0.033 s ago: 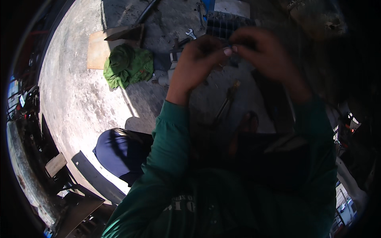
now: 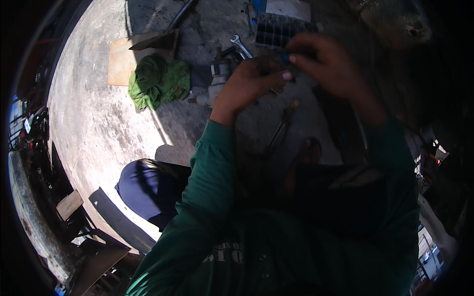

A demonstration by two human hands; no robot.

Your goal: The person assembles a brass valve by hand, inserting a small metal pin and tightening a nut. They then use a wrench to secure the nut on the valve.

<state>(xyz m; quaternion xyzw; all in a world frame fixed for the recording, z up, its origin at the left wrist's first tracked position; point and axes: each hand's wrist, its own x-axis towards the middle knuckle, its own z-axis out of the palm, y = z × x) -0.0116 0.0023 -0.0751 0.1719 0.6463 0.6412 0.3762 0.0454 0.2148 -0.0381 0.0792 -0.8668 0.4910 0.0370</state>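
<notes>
Left of the black divided tray (image 2: 273,32), sunlit floor (image 2: 94,130) lies open. Just this side of the tray, the left hand (image 2: 247,83) curls, whether on anything I cannot tell; close by, the right hand (image 2: 327,61) pinches a small, blurred blue piece (image 2: 285,57). The tray's compartments (image 2: 269,38) are dark, contents unclear.

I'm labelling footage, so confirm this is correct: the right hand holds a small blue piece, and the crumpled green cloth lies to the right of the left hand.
Wrong side: the head view shows the crumpled green cloth left of the left hand. The right hand does hold a small blue piece.
</notes>
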